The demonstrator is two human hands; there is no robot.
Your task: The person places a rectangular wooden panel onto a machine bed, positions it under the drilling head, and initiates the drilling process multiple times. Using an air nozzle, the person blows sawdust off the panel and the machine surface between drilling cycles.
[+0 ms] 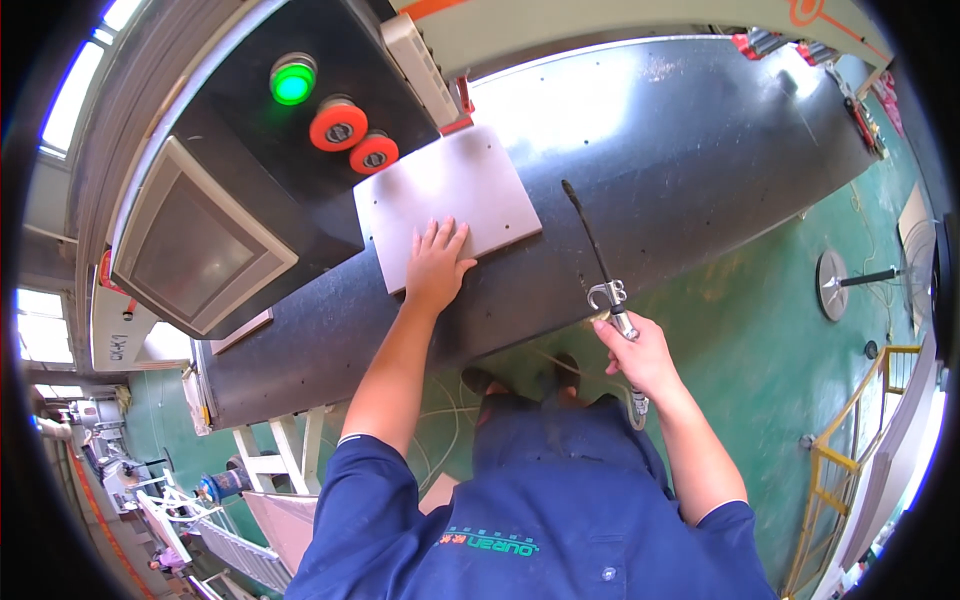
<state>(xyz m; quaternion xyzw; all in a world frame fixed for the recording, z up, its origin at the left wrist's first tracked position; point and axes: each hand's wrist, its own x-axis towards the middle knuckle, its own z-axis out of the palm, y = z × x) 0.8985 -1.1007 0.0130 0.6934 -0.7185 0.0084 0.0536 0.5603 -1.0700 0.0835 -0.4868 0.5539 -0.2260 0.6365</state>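
My left hand (437, 265) lies flat with its fingers spread on a pale, squarish panel (440, 190). The panel has small dark holes near its corners and rests on a long black table (520, 300). In my right hand (640, 355), closed around its handle, is an air blow gun (618, 312) with a metal hook and a long thin black nozzle. That nozzle points forward over the tabletop, to the right of the panel and apart from it. A hose hangs below my right fist.
To the left stands a control box with a touch screen (205, 245), a lit green button (293, 84) and two red knobs (338, 125). A machine beam (660, 22) spans the far side. On the right are a round-based stand (832, 285) and a yellow rail (835, 465).
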